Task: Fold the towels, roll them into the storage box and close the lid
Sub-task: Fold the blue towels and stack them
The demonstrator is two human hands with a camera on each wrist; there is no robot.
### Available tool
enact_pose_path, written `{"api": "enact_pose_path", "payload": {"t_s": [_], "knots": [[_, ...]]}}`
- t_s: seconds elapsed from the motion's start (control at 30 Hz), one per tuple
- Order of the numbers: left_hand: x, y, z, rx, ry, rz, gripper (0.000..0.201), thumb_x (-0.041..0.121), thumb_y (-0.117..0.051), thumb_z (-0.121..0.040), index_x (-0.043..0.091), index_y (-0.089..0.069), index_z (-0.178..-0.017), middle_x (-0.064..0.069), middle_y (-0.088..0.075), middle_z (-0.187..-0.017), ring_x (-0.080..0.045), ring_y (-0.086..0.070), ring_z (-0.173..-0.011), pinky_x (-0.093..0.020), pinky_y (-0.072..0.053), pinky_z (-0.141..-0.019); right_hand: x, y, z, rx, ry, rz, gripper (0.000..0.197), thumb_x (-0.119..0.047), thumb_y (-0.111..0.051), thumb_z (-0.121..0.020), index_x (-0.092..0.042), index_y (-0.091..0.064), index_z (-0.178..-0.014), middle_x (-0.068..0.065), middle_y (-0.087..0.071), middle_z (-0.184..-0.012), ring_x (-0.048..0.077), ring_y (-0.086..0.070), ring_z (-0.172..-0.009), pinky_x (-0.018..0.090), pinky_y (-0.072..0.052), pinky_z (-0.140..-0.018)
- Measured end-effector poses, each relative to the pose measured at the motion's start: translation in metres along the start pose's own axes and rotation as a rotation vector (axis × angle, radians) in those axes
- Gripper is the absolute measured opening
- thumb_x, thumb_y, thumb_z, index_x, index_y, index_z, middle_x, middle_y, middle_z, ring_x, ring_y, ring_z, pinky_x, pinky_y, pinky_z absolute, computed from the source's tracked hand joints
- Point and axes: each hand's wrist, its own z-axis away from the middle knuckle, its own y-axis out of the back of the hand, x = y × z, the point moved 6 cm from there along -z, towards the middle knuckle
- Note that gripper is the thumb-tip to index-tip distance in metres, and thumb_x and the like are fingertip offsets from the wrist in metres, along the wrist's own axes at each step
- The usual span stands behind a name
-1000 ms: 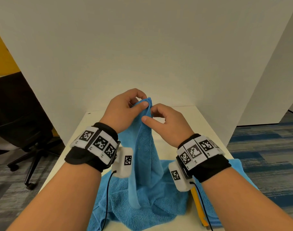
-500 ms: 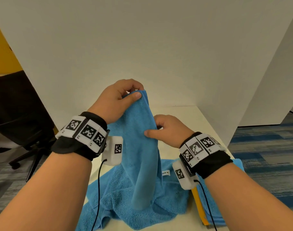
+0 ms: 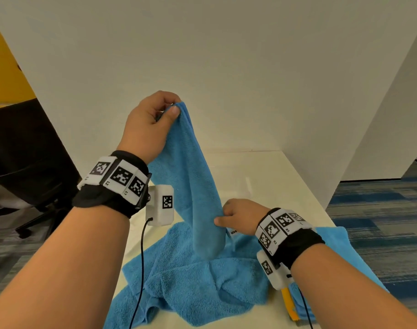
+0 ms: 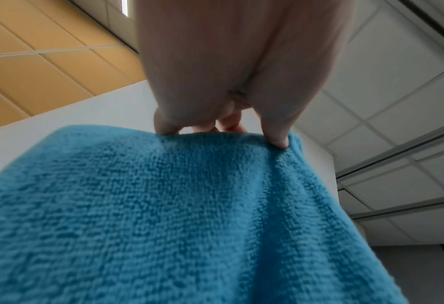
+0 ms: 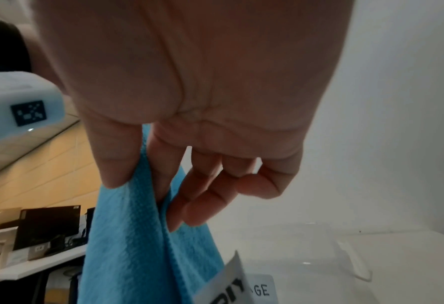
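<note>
Early stage: left hand (image 3: 150,129) pinching lifted blue towel (image 3: 193,186) by top corner, right hand (image 3: 238,216) pinching its lower edge. Nothing folded yet; box, lid not visible.

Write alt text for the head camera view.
Two hands hold up a blue towel over a white table: the left hand pinches its top corner high, the right hand pinches its edge lower down. More blue towels lie crumpled beneath.
</note>
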Motion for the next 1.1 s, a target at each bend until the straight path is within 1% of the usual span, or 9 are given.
{"api": "enact_pose_path", "payload": {"t_s": [0.13,0.23,0.33,0.4,0.5,0.63,0.73,0.93,1.1], "knots": [[0.008,-0.004,0.002,-0.014,-0.031,0.058,0.016,0.014,-0.052,-0.098,0.029,-0.057,-0.102,0.023,-0.055,-0.087,0.015,-0.05,-0.078,-0.006,-0.038,-0.076,-0.002,-0.004,-0.001,0.029,0.035,-0.026,0.04,-0.038,-0.05,-0.096,-0.003,-0.069,-0.09,0.006,-0.05,-0.115,0.018,-0.049,-0.111,0.028,-0.037,-0.099],[0.014,-0.005,0.002,-0.024,-0.056,0.112,0.016,0.013,-0.052,-0.097,0.028,-0.057,-0.101,0.022,-0.057,-0.089,0.012,-0.052,-0.081,-0.008,-0.04,-0.079,-0.006,-0.009,0.0,0.005,0.059,-0.054,0.039,-0.039,-0.051,-0.096,-0.01,-0.067,-0.116,0.004,-0.046,-0.136,0.018,-0.045,-0.124,0.029,-0.033,-0.106],[0.017,-0.004,0.001,-0.003,-0.065,0.154,0.015,0.013,-0.052,-0.097,0.026,-0.058,-0.102,0.019,-0.059,-0.091,0.009,-0.054,-0.083,-0.011,-0.041,-0.081,-0.003,-0.019,-0.006,-0.045,0.051,0.014,0.041,-0.041,-0.047,-0.098,-0.006,-0.064,-0.085,0.01,-0.058,-0.107,0.028,-0.056,-0.105,0.037,-0.043,-0.094],[0.017,-0.002,0.0,0.02,-0.062,0.157,0.016,0.013,-0.052,-0.097,0.027,-0.058,-0.1,0.018,-0.059,-0.089,0.008,-0.053,-0.082,-0.011,-0.041,-0.08,0.0,-0.025,-0.008,-0.058,0.024,0.022,0.044,-0.041,-0.046,-0.098,-0.014,-0.046,-0.063,0.008,-0.053,-0.082,0.028,-0.055,-0.086,0.035,-0.043,-0.081],[0.012,0.004,-0.001,0.072,-0.025,0.143,0.019,0.014,-0.052,-0.096,0.032,-0.058,-0.096,0.019,-0.057,-0.085,0.008,-0.052,-0.076,-0.01,-0.041,-0.077,0.007,-0.027,-0.007,-0.047,-0.022,0.009,0.043,-0.041,-0.044,-0.098,-0.014,-0.048,-0.065,0.0,-0.045,-0.066,0.019,-0.046,-0.07,0.03,-0.037,-0.072],[-0.007,0.014,0.001,0.162,0.067,0.095,0.019,0.018,-0.051,-0.097,0.036,-0.058,-0.094,0.018,-0.056,-0.081,0.008,-0.05,-0.069,-0.009,-0.042,-0.071,0.024,-0.019,-0.005,0.064,-0.075,-0.002,0.037,-0.038,-0.049,-0.096,-0.007,-0.062,-0.079,0.0,-0.052,-0.067,0.014,-0.049,-0.066,0.024,-0.036,-0.062],[-0.024,0.021,0.004,0.235,0.131,0.045,0.012,0.021,-0.05,-0.098,0.03,-0.058,-0.101,0.017,-0.055,-0.079,0.011,-0.049,-0.063,-0.006,-0.04,-0.064,0.041,-0.008,-0.003,0.153,-0.129,-0.017,0.032,-0.035,-0.056,-0.092,-0.006,-0.07,-0.091,0.008,-0.065,-0.083,0.021,-0.059,-0.081,0.028,-0.043,-0.072],[-0.063,0.032,0.018,0.332,0.281,-0.028,0.014,0.025,-0.048,-0.098,0.025,-0.06,-0.107,0.013,-0.05,-0.073,0.0,-0.046,-0.063,-0.007,-0.037,-0.058,0.082,0.015,0.009,0.32,-0.264,-0.128,0.019,-0.032,-0.066,-0.086,-0.02,-0.061,-0.072,-0.007,-0.055,-0.07,0.009,-0.05,-0.068,0.02,-0.036,-0.058],[-0.089,0.038,0.031,0.38,0.385,-0.06,0.018,0.025,-0.049,-0.098,0.02,-0.061,-0.11,0.01,-0.049,-0.069,-0.002,-0.043,-0.06,-0.017,-0.036,-0.059,0.11,0.027,0.019,0.47,-0.35,-0.141,0.007,-0.029,-0.066,-0.085,-0.03,-0.06,-0.082,-0.011,-0.056,-0.08,0.014,-0.056,-0.082,0.026,-0.043,-0.071]]}}
